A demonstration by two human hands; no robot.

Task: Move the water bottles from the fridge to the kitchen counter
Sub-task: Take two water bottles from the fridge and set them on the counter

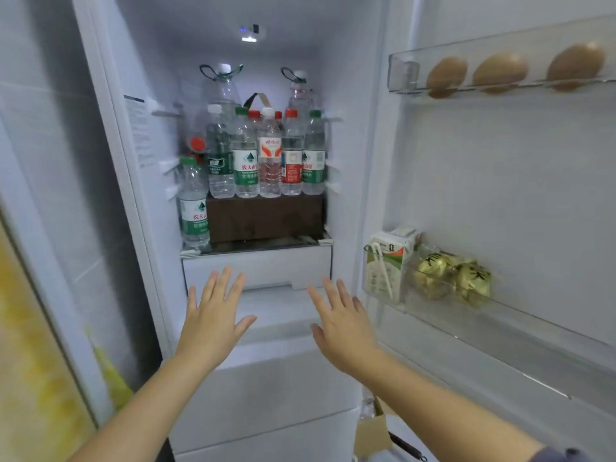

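The fridge stands open in front of me. Several clear water bottles with green, red and white caps stand in a row (270, 155) on a dark brown box (265, 216) on the glass shelf (253, 245). One green-label bottle (194, 203) stands lower, on the shelf at the left of the box. Two tall bottles with carry straps (222, 90) rise behind the row. My left hand (213, 323) and my right hand (343, 323) are raised below the shelf, in front of the white drawer (260, 266), fingers spread, holding nothing.
The open door at the right carries a top rack with three brown eggs (500, 73) and a lower rack (500, 305) with a milk carton (386, 261) and gold-wrapped items (453, 278). White drawer fronts lie below my hands. A bottle and a brown tag (371, 431) sit low in the door.
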